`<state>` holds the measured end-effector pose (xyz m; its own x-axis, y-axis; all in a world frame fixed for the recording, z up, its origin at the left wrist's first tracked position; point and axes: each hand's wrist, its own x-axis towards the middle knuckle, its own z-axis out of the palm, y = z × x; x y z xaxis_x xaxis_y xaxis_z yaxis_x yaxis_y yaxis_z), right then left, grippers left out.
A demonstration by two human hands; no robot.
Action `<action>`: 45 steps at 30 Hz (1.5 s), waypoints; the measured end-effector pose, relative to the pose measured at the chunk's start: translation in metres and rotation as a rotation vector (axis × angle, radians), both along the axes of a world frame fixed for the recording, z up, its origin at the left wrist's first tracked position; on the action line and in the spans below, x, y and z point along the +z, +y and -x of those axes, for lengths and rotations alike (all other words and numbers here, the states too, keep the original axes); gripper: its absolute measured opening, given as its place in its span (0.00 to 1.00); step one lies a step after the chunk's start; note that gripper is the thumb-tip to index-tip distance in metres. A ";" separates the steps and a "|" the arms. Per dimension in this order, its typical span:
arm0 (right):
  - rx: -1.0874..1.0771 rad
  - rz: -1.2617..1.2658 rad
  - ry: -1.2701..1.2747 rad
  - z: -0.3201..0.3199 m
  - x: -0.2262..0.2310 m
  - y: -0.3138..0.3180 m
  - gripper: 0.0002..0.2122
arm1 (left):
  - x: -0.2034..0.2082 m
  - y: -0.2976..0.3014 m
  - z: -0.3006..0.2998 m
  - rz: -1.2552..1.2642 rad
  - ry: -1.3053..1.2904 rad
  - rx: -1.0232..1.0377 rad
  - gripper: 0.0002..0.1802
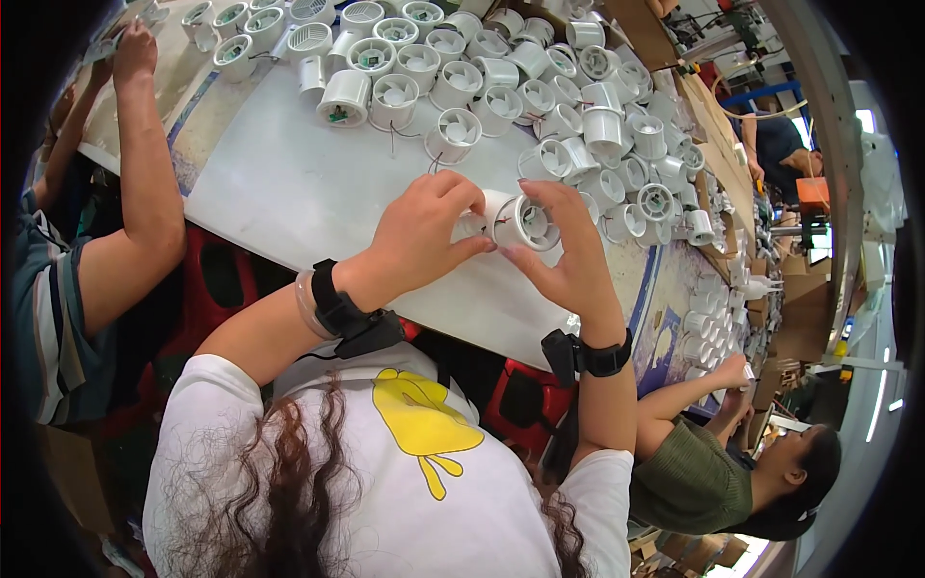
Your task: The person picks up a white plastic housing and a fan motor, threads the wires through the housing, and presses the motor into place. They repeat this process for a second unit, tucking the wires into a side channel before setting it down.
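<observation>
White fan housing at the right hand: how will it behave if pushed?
The white fan housing would probably roll on its side, being round. Looking smooth, it may slip from the right hand. Its thin wires seem likely to flop.

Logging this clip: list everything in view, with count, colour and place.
Held fan: 1, white, centre
Work surface: 1, white, beneath the hands
Loose fans: dozens, white, some with green boards, mostly beyond the hands and to the right
Red seats: apparently 2, red, below the near edge
Co-workers: at least 3, varied clothing, left and right
Cardboard boxes: several, brown, right background
Orange bin: 1, orange, far right
Shirt: 1, white with yellow figure, on the wearer
Wristbands: 2, black, one per wrist
Left fingers: one hand, bare, at the held fan's left end, contact unclear
Right fingers: one hand, bare, gripping its rim
</observation>
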<state>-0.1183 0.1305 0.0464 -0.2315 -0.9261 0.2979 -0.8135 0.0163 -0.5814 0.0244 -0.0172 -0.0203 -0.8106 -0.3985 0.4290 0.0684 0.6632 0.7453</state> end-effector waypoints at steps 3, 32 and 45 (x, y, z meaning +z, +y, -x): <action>-0.016 -0.023 0.024 -0.001 0.001 -0.002 0.25 | 0.000 -0.001 -0.002 -0.049 0.012 -0.016 0.14; 0.259 -0.237 0.383 0.001 0.005 -0.021 0.27 | -0.009 -0.007 -0.022 0.051 -0.010 -0.151 0.07; 0.184 -0.120 -0.184 0.014 -0.010 -0.003 0.33 | 0.024 -0.029 -0.035 -0.769 -0.303 -0.479 0.11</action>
<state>-0.1318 0.1272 0.0359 -0.0965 -0.9836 0.1523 -0.6903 -0.0441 -0.7222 0.0594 -0.0464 0.0033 -0.9944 -0.0811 -0.0675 -0.0625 -0.0636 0.9960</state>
